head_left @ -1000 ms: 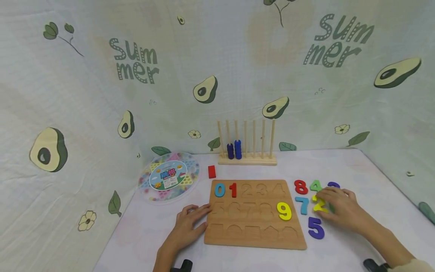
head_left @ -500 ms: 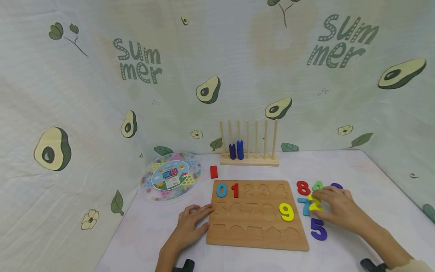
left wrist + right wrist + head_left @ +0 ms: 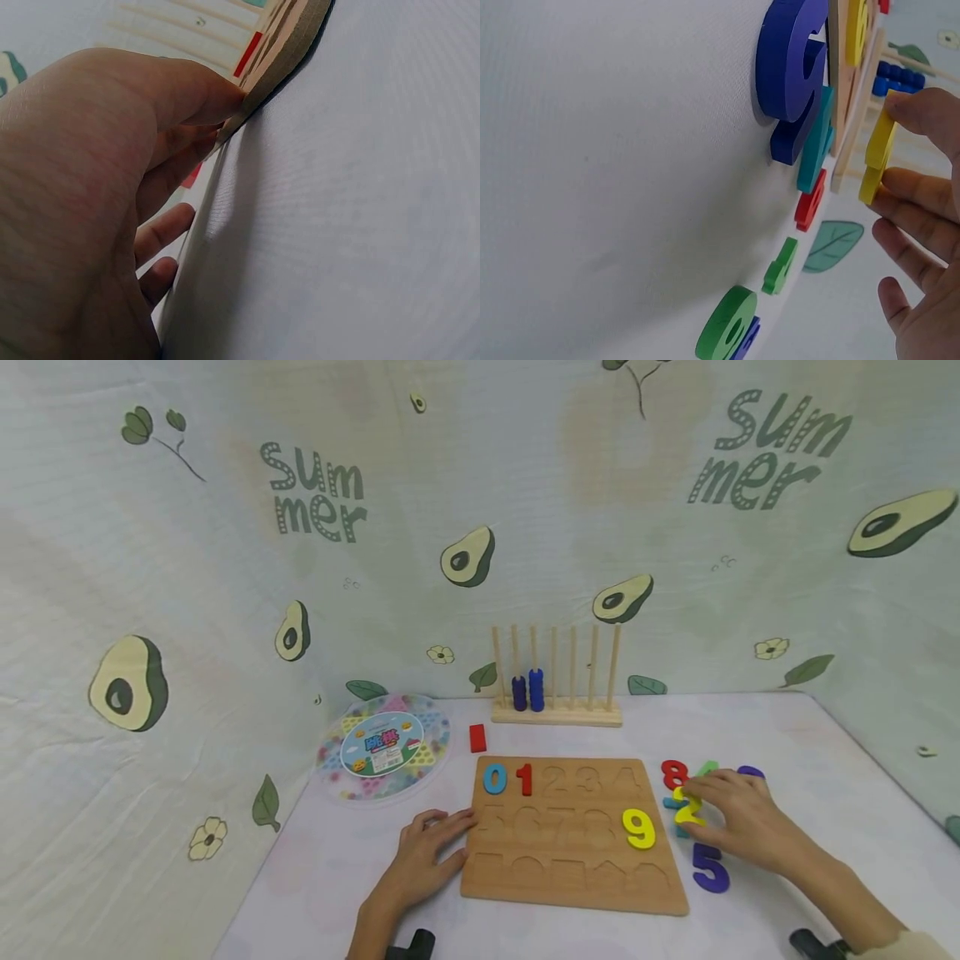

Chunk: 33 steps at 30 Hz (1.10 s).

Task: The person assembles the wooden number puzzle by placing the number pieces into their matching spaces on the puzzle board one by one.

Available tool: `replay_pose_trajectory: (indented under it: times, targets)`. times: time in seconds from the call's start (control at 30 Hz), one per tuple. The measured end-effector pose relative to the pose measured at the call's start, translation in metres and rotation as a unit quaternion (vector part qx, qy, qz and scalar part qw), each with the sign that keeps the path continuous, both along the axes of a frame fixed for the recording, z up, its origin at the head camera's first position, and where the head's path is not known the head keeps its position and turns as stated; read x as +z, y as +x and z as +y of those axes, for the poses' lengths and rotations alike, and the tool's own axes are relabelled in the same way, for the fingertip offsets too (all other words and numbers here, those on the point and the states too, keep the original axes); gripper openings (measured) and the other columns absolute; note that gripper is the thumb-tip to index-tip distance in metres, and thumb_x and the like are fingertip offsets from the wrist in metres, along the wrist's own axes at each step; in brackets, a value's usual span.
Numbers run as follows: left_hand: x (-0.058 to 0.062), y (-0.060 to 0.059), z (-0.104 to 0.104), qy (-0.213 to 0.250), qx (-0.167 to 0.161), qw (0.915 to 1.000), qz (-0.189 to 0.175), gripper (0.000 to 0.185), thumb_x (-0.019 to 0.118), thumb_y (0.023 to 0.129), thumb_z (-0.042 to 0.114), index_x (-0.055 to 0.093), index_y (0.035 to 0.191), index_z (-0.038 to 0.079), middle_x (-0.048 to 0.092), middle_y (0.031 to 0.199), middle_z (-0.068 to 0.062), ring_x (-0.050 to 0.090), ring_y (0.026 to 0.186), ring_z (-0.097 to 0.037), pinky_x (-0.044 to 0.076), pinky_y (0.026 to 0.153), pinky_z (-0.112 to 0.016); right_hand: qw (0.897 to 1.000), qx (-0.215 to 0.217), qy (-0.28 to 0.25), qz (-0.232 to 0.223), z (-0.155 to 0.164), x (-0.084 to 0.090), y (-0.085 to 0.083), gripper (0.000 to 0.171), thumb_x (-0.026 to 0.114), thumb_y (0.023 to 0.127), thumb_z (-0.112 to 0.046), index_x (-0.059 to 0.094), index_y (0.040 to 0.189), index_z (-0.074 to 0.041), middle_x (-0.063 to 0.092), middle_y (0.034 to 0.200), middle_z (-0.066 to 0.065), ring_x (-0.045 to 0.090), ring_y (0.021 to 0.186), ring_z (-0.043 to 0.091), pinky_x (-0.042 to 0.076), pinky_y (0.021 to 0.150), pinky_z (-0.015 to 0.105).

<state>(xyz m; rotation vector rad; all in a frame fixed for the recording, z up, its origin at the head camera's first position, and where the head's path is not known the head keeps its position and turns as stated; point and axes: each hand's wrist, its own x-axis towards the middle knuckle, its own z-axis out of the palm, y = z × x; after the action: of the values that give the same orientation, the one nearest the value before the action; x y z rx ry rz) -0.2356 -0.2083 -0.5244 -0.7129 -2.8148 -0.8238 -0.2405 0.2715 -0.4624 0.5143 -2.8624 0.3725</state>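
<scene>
My right hand (image 3: pixel 742 818) pinches a yellow number 2 (image 3: pixel 687 807) between thumb and fingertips. In the right wrist view, the yellow 2 (image 3: pixel 880 146) is off the table, and from the head it overlaps the light blue 7 (image 3: pixel 670 803). My left hand (image 3: pixel 422 862) rests by the left side of a wooden number board (image 3: pixel 570 850), its thumb touching the edge (image 3: pixel 281 71) and its fingers loosely spread. A blue 0 (image 3: pixel 494 779) and a red 1 (image 3: pixel 525 780) sit in the board's top row. A yellow 9 (image 3: pixel 638 828) lies at the right end of the middle row.
Right of the board lie a red 8 (image 3: pixel 674 774), a green 4 (image 3: pixel 707 768), a purple 5 (image 3: pixel 709 868) and a partly hidden dark blue piece (image 3: pixel 751 771). A rounded green piece (image 3: pixel 731 322) shows near my right hand. Behind stand a peg abacus (image 3: pixel 557 716), a red block (image 3: pixel 477 738) and a round game box (image 3: pixel 330 764).
My right hand has lifted the yellow 2 and carried it left toward the board, over the light blue 7. My left hand stays at the board's edge. The head view has shifted slightly.
</scene>
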Motion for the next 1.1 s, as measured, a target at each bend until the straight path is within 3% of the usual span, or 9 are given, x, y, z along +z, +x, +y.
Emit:
replay_pose_trajectory:
  times: [0.4,1.1]
  targets:
    - [0.002,0.002,0.002,0.011,-0.001,0.9999,0.01,0.048,0.066,0.093,0.025,0.06,0.14,0.026,0.053,0.147,0.01,0.04,0.129,-0.025,0.029,0.098,-0.056,1.0,0.018,0.006,0.001,-0.01,0.006,-0.005,0.055,0.087,0.074,-0.038,0.072,0.117,-0.009,0.07,0.117,0.011,0.052,0.116,0.038,0.034,0.09,0.059]
    - [0.0,0.003,0.0,0.001,-0.003,1.0,0.001,0.046,0.062,0.097,0.029,0.058,0.143,0.029,0.05,0.149,0.012,0.039,0.13,-0.024,0.029,0.097,-0.058,0.999,0.049,0.002,0.015,-0.033,0.014,-0.012,0.051,0.085,0.077,-0.039,0.072,0.117,-0.01,0.068,0.12,0.012,0.051,0.118,0.039,0.03,0.094,0.06]
